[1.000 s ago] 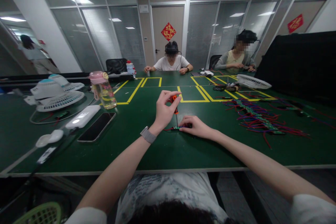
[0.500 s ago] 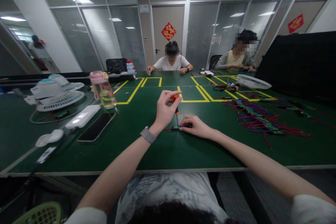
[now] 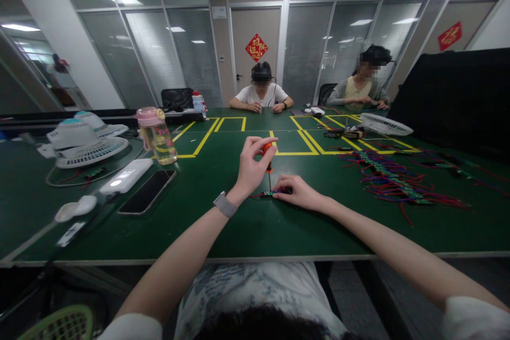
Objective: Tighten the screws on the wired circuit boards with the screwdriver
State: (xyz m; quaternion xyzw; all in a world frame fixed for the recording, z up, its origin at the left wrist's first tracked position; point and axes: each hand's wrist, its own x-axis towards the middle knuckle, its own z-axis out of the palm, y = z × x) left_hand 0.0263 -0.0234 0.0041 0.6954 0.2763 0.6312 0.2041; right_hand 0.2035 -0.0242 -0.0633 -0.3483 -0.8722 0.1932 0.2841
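My left hand (image 3: pixel 252 163) is closed round the orange and black handle of a screwdriver (image 3: pixel 268 156), which stands upright with its thin shaft pointing down. The shaft's lower end meets a small green circuit board (image 3: pixel 266 194) on the green table (image 3: pixel 239 234). My right hand (image 3: pixel 297 192) pinches the right end of that board, resting on the table. Red and dark wires show at the board's left end and under my right fingers.
Rows of circuit boards with red and blue wires (image 3: pixel 392 175) lie to the right. On the left are a phone (image 3: pixel 147 192), a white power bank (image 3: pixel 125 176), a pink-lidded bottle (image 3: pixel 156 138) and white fans (image 3: pixel 85 143). Two people (image 3: pixel 261 90) sit across the table.
My hands, the screwdriver and the board have hardly moved. Across the table, the middle person's hand at the left has moved inward toward the other hand.
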